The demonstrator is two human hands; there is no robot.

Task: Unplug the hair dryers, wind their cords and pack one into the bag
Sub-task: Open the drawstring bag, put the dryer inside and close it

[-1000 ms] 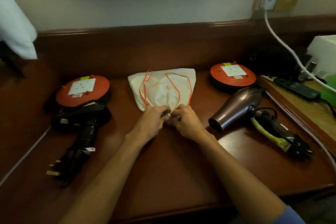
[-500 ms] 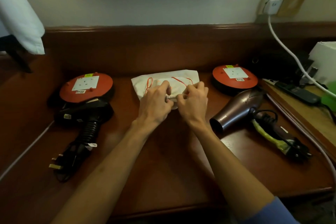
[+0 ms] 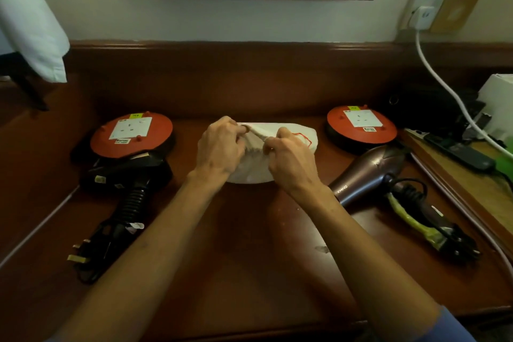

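Observation:
A white drawstring bag (image 3: 294,132) with orange cord lies at the middle of the wooden desk (image 3: 249,253). My left hand (image 3: 220,147) and my right hand (image 3: 291,159) both pinch its gathered fabric near the opening, pulling it apart. A black hair dryer (image 3: 130,175) lies at the left with its cord wound and plug (image 3: 79,254) loose. A brown hair dryer (image 3: 369,172) lies at the right, its cord bundled beside a yellow-green tie (image 3: 408,216).
Two orange cable reels with sockets stand behind the dryers, the left reel (image 3: 131,134) and the right reel (image 3: 361,123). A white cable (image 3: 444,83) runs from the wall socket (image 3: 422,12). A remote (image 3: 458,153) and a white box (image 3: 499,103) sit at the far right.
Both hands moved farther back over the bag. The bag is now bunched up under them, and its opening is being spread.

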